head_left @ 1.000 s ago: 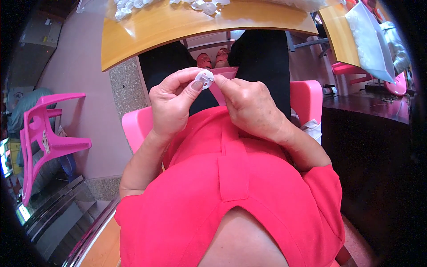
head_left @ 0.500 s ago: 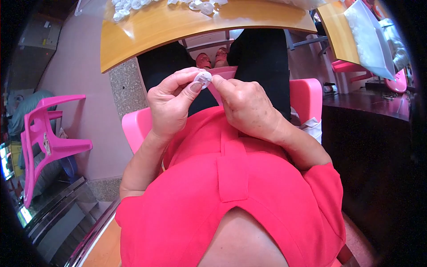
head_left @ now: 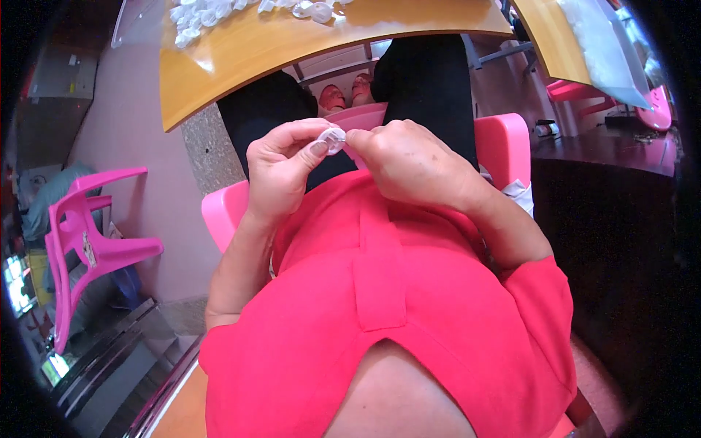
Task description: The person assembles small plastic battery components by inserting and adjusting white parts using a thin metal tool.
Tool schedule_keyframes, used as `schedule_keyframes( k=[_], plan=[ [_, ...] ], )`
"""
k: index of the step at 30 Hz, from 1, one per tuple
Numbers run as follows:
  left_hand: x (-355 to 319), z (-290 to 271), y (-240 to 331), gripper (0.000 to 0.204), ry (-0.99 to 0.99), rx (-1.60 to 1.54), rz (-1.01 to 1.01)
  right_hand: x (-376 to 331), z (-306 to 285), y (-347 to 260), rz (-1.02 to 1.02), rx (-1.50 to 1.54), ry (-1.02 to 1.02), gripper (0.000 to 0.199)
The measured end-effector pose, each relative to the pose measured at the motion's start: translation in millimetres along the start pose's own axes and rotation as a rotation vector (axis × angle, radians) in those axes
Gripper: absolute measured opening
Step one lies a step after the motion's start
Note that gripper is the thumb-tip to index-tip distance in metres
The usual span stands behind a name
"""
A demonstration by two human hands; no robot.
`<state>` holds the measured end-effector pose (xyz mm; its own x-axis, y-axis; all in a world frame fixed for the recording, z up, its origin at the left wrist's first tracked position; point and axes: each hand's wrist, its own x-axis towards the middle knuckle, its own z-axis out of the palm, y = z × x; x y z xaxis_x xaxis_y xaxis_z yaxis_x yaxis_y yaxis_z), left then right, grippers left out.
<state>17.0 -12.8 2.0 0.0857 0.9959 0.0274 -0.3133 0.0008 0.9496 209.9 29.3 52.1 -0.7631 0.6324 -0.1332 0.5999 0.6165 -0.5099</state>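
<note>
Over my lap, my left hand is closed, pinching a small round white plastic piece between thumb and fingers. The piece is tilted, and an opening or recess shows in its face. Right beside it, my right hand is also closed, its thumb and forefinger tips pressed together at the piece's right edge. Whatever those fingertips grip is too small to make out. Several similar white plastic pieces lie in a loose pile on the wooden table ahead of me.
A pink chair is under me, with a pink tub between my legs. At the far right, a translucent container of white pieces rests on another tabletop. A pink plastic stool stands left; a dark surface lies right.
Both hands stay together at the white piece, which has turned slightly in my left fingers. The whole view has shifted a little.
</note>
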Motion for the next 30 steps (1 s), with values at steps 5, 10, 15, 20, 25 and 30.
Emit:
schedule_keyframes(
  k=[5,10,15,20,25,30],
  plan=[
    [4,-2,2,0.02,0.062,-0.329,-0.113,-3,3,-7,0.016,-0.063,0.135,0.019],
    [3,-2,-1,0.019,0.068,-0.308,-0.134,-4,9,-10,0.013,-0.175,0.209,0.016],
    [1,-1,-2,0.019,0.092,-0.236,-0.142,-5,10,-13,0.041,-0.241,0.161,0.019],
    [1,1,0,0.019,0.064,-0.196,-0.118,-5,13,-18,0.039,-0.31,0.196,0.016],
    [-1,4,-3,0.016,0.055,-0.081,-0.042,-6,19,-23,0.07,-0.376,0.27,0.017],
    [-3,5,-5,0.019,0.009,0.021,-0.016,-5,0,-8,-0.051,-0.164,0.046,0.014]
  ],
)
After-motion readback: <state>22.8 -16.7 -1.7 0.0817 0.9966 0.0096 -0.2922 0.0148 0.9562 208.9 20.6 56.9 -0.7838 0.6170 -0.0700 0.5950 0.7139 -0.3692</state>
